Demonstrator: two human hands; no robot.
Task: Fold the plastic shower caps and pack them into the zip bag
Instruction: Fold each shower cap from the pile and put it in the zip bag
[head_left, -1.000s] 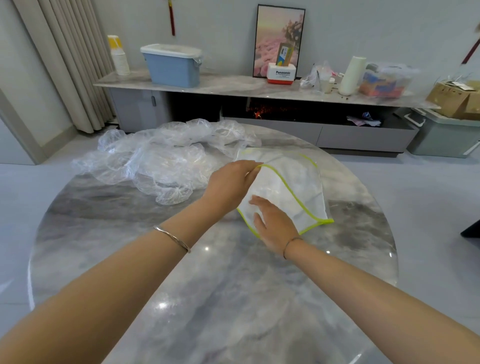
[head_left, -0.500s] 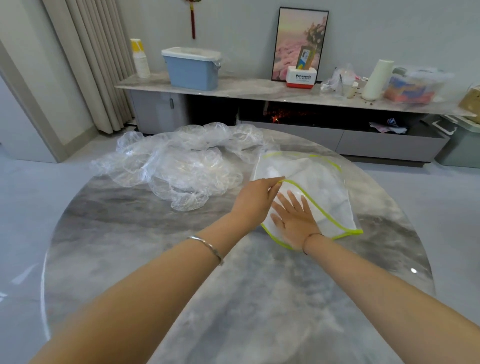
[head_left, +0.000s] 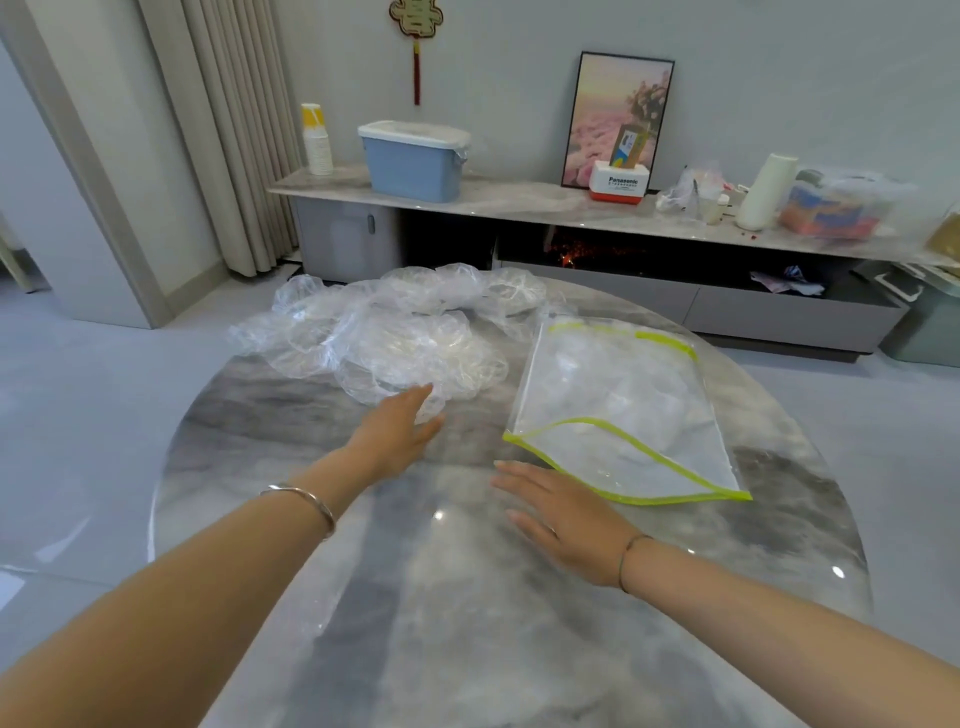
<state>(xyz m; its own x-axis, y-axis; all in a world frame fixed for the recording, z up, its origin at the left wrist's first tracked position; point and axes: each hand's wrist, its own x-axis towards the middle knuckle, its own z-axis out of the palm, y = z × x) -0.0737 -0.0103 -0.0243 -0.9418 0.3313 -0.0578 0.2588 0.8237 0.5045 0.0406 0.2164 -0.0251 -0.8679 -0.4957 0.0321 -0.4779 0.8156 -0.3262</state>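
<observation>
Head view: round marbled tabletop (head_left: 467, 597) is seen from above and fills the lower frame. A loose heap of clear plastic shower caps (head_left: 395, 338) is spread over its far left part, unfolded and crumpled. The zip bag (head_left: 618, 410) is laid flat right of centre, well apart from no part of the heap, its green-edged mouth turned toward the lower frame and gaping; cloudy folded plastic is seen inside. The left hand (head_left: 395, 436) is stretched forward with fingers straight, fingertips at the near edge of the heap; contact cannot be confirmed, and nothing is gripped. The right hand (head_left: 561, 512) is held flat and palm down, fingers spread, just beside the bag's mouth, holding nothing. A metal bangle (head_left: 306, 501) is worn on the left wrist. A blue bin (head_left: 413, 163) is noted on the sideboard at upper centre.
</observation>
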